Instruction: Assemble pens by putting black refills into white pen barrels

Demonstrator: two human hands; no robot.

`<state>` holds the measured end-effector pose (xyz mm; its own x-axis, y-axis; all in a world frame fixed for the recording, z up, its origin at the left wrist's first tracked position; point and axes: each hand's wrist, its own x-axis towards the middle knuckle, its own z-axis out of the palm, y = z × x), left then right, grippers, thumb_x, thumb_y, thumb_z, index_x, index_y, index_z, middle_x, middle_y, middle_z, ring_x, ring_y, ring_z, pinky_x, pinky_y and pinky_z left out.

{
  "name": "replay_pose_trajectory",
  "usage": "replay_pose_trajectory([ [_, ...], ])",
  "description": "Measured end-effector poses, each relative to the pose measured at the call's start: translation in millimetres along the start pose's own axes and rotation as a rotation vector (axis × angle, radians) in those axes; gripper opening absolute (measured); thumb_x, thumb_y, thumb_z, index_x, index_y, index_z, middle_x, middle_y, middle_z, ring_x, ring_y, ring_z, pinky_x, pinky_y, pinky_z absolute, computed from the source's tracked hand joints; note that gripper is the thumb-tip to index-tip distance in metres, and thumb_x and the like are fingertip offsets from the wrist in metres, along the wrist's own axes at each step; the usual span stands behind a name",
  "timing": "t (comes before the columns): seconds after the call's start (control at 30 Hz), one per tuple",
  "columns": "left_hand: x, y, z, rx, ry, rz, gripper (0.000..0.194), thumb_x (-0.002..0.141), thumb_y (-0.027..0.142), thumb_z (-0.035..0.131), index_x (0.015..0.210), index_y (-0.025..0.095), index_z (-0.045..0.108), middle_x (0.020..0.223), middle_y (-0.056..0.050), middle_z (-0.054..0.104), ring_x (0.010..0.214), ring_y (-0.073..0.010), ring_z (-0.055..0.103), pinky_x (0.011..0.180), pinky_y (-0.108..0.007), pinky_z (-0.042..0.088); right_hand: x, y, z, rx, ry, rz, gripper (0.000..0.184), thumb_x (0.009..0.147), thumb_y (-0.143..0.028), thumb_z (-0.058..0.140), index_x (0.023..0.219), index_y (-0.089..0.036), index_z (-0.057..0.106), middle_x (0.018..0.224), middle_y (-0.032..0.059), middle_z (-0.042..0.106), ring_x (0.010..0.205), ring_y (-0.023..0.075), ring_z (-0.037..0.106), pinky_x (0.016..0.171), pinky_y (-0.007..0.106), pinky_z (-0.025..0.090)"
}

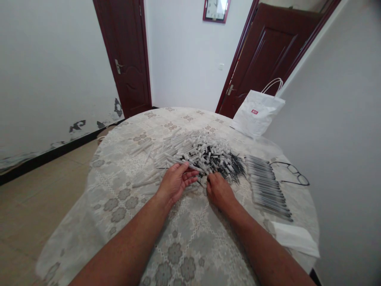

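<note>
Here, near middle of frame, left hand (177, 180) pinches white pen barrel (194, 167) with thumb and fingers, likely to keep it steady. Barrel lies long and slanted, upper left to lower right, one end toward right hand (220, 190). Right fingers curled narrow by black refills (212, 155); cannot tell if they grip any. Right of frame, pens (266, 184) lie side by side, maybe to stay neat.

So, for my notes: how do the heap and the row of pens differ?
The heap is jumbled; the row of pens lies side by side. The heap is mostly white with a black patch, the row greyer. The heap spreads mid-table; the row sits by the glasses. Both rest on the tablecloth.
</note>
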<state>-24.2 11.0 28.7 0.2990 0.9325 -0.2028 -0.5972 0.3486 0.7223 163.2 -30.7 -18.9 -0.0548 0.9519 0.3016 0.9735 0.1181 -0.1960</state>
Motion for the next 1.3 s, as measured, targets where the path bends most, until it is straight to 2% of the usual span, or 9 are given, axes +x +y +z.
replay_pose_trajectory([
  [0.13,0.2,-0.9,-0.1,0.007,-0.007,-0.003,0.017,0.086,0.025,0.070,0.089,0.014,0.058,0.086,-0.010,0.073,0.078,-0.0207,0.074,0.065,-0.031,0.062,-2.6,1.5,-9.9,0.363,0.119,-0.029,0.022,0.094,-0.019,0.050,0.108,-0.016,0.067,0.102,0.0119,0.066,0.098,0.0232,0.061,0.088,0.034,0.047],
  [0.17,-0.1,-1.1,0.1,0.010,-0.008,-0.006,0.017,0.086,0.025,0.071,0.088,0.014,0.058,0.087,-0.010,0.073,0.078,-0.0208,0.074,0.066,-0.032,0.062,-3.0,0.9,-12.9,0.495,0.132,-0.003,0.021,0.095,-0.023,0.051,0.107,-0.018,0.067,0.099,0.0102,0.067,0.094,0.0223,0.063,0.086,0.034,0.048],
  [0.23,-0.7,-1.7,0.6,0.017,-0.016,-0.013,0.018,0.086,0.025,0.071,0.087,0.014,0.058,0.086,-0.010,0.073,0.078,-0.0208,0.074,0.066,-0.032,0.062,-3.3,-1.4,-18.2,0.780,0.111,0.097,0.019,0.095,-0.032,0.055,0.102,-0.020,0.067,0.085,0.0050,0.068,0.075,0.0188,0.063,0.070,0.031,0.051],
  [0.3,-1.3,-2.4,1.0,0.026,-0.027,-0.021,0.018,0.086,0.025,0.071,0.087,0.014,0.058,0.086,-0.010,0.073,0.079,-0.0206,0.074,0.067,-0.032,0.062,-3.1,-4.8,-21.4,1.026,0.082,0.201,0.020,0.091,-0.038,0.062,0.100,-0.021,0.065,0.070,-0.0003,0.064,0.058,0.0151,0.058,0.055,0.027,0.047],
  [0.43,-1.0,-4.8,1.0,0.050,-0.033,-0.026,0.016,0.087,0.024,0.070,0.089,0.014,0.058,0.088,-0.011,0.074,0.081,-0.0202,0.074,0.067,-0.030,0.062,-2.0,-10.5,-22.7,1.239,0.109,0.262,0.024,0.083,-0.039,0.073,0.096,-0.020,0.065,0.067,-0.0020,0.064,0.054,0.0127,0.057,0.050,0.024,0.046],
  [0.9,-0.4,-10.5,1.7,0.140,-0.065,-0.024,0.019,0.087,0.026,0.071,0.095,0.014,0.059,0.098,-0.014,0.074,0.085,-0.0203,0.074,0.068,-0.029,0.061,-4.0,-13.1,-22.4,1.162,0.142,0.242,0.027,0.083,-0.042,0.073,0.095,-0.019,0.066,0.067,-0.0004,0.067,0.055,0.0135,0.061,0.051,0.024,0.049],
  [1.13,-1.0,-11.5,3.6,0.195,-0.040,0.011,0.023,0.083,0.028,0.076,0.094,0.014,0.061,0.094,-0.012,0.074,0.082,-0.0211,0.075,0.066,-0.030,0.062,-9.1,-8.8,-22.8,0.880,0.230,0.147,0.023,0.088,-0.039,0.068,0.100,-0.020,0.069,0.083,0.0039,0.072,0.069,0.0170,0.066,0.064,0.028,0.052],
  [1.3,-1.7,-11.3,4.3,0.192,-0.050,0.006,0.020,0.085,0.027,0.073,0.093,0.014,0.061,0.089,-0.010,0.074,0.081,-0.0204,0.075,0.068,-0.030,0.062,-10.9,-10.1,-27.7,0.879,0.186,0.182,0.027,0.090,-0.044,0.064,0.099,-0.019,0.069,0.069,0.0008,0.068,0.059,0.0153,0.062,0.059,0.026,0.049],
])
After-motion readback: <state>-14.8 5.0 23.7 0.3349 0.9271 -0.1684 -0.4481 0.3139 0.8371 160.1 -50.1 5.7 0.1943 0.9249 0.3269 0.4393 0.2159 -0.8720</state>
